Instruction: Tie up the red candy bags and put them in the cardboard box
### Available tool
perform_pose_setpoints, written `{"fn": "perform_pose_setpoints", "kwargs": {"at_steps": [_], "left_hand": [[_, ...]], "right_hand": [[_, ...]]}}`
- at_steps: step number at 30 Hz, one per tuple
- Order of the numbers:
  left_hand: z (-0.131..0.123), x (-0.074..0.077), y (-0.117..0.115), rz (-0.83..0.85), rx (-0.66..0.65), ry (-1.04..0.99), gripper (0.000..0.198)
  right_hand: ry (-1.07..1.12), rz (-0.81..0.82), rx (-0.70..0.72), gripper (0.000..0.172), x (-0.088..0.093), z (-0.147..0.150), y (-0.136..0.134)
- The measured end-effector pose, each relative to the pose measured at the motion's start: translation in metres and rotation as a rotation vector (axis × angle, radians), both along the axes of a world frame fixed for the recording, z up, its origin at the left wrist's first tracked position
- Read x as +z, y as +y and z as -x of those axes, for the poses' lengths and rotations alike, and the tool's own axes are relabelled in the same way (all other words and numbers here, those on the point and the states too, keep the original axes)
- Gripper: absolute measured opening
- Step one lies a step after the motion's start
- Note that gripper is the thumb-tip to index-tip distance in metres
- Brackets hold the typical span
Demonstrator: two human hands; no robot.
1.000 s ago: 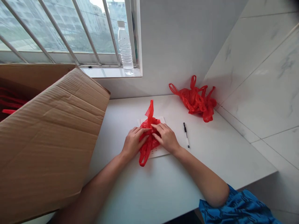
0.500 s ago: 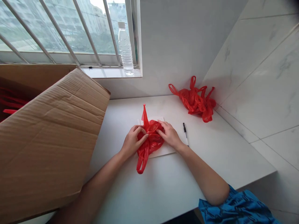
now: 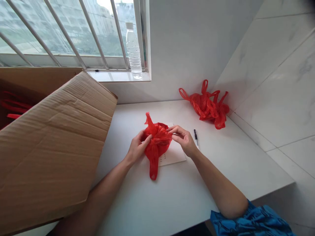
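At a white table (image 3: 142, 203) below a barred window, you work a red bag (image 3: 163, 147) between both hands, its crumpled body resting on a sheet of white paper (image 3: 176, 158), one handle pointing far, the other near. Your left hand (image 3: 136, 149) has its thumb on the gathered plastic and its fingers curled against the left side, the tips hidden; your right hand (image 3: 186, 141) appears to pinch a fold at the right edge between thumb and fingertips. The film looks thin, so a hard pull from the right could tear it, or the slick fold could slip from so small a pinch. Should the left thumb lift, the gathers might spring loose. The paper could skid or crease if the bag is dragged across it. The pen (image 3: 196, 137), just beside your right wrist, risks a knock and a roll if that arm swings right. On the left, the cardboard box (image 3: 56, 147) crowds your left forearm, and a wide elbow movement could bump it.
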State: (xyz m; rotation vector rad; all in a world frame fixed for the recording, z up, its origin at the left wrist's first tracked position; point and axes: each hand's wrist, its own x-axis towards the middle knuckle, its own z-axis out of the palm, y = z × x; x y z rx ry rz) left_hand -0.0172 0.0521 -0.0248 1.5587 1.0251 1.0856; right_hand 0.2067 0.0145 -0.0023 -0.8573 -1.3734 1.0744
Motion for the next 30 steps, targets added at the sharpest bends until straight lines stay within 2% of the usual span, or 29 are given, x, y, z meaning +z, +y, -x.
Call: {"fn": "perform_pose_setpoints", "kwargs": {"at_steps": [2,4,5,7,8,11,16,19,21,23,26,28,30], "left_hand": [[-0.001,0.002,-0.002,0.054,-0.067,-0.048,0.033],[-0.002,0.004,-0.004,0.116,-0.106,-0.162,0.032],[-0.003,0.004,-0.005,0.148,-0.132,-0.215,0.033],[-0.003,0.003,-0.005,0.201,-0.182,-0.278,0.034],[-0.002,0.003,-0.005,0.219,-0.2,-0.292,0.033],[0.0,0.001,-0.002,0.243,-0.208,-0.318,0.032],[0.002,-0.001,0.003,0.248,-0.134,-0.356,0.037],[0.003,-0.002,0.005,0.239,-0.087,-0.345,0.041],[0.004,-0.003,0.007,0.186,-0.019,-0.319,0.04],[0.005,-0.004,0.009,0.105,0.079,-0.271,0.038],[0.006,-0.003,0.008,-0.021,0.2,-0.12,0.031],[0.004,-0.002,0.005,-0.133,0.196,0.03,0.028],[0.002,-0.002,-0.001,-0.28,0.115,0.21,0.033]], "right_hand": [[0.014,0.021,-0.075,0.018,-0.002,-0.001,0.002],[0.014,0.085,-0.209,0.022,-0.005,-0.002,0.005],[0.0,0.133,-0.255,0.03,-0.006,-0.002,0.006],[-0.052,0.225,-0.241,0.048,-0.007,-0.003,0.008],[-0.077,0.252,-0.193,0.048,-0.007,-0.003,0.008],[-0.054,0.234,-0.1,0.029,-0.007,-0.003,0.008],[0.175,0.193,-0.096,0.022,-0.006,-0.002,0.009],[0.202,0.218,-0.098,0.022,-0.011,-0.003,0.011],[0.124,0.224,-0.177,0.024,-0.014,-0.007,0.013],[-0.061,0.173,-0.327,0.03,-0.016,-0.01,0.013],[-0.404,-0.042,-0.515,0.033,-0.017,-0.009,0.012],[-0.578,-0.195,-0.523,0.035,-0.019,-0.002,0.01],[-0.748,-0.27,-0.46,0.044,-0.024,0.008,0.008]]}}
